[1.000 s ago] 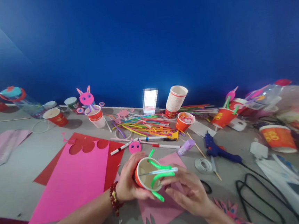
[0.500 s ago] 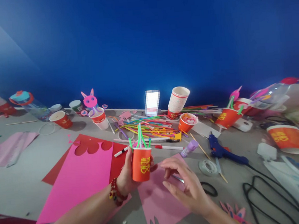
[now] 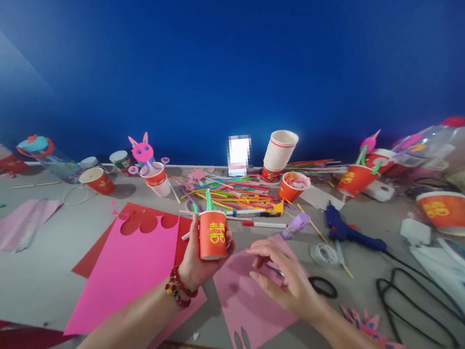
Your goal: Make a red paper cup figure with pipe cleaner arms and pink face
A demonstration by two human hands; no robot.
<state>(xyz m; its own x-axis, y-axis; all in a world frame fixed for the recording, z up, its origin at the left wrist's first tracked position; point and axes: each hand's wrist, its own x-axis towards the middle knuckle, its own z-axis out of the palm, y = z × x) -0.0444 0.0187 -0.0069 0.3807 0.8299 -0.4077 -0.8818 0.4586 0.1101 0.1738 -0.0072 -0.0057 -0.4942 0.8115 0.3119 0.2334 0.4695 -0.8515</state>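
Note:
My left hand (image 3: 194, 256) is wrapped round a red paper cup (image 3: 212, 236) with yellow characters, held upright above the table. Green pipe cleaners (image 3: 209, 200) stick up out of the cup. To the right, my right hand (image 3: 280, 279) hovers over a light pink sheet (image 3: 243, 293), its fingers curved and thumb apart from them. A thin metallic piece, partly hidden, shows by its palm, and black scissor-like handle loops (image 3: 324, 287) show beyond the hand; whether the hand grips them is hard to see.
Bright pink paper (image 3: 131, 275) lies at left over red paper. Behind are scattered pipe cleaners (image 3: 238, 193), a bunny-face cup (image 3: 155, 177) and stacked cups (image 3: 281, 151). At right are a blue glue gun (image 3: 352, 234), tape (image 3: 324, 254), a glue stick (image 3: 296, 226) and a black cord (image 3: 405, 289).
The cup in my left hand has tilted away and shifted slightly up and left, so less of the green stems shows. My right hand has hardly moved. The view has shifted slightly.

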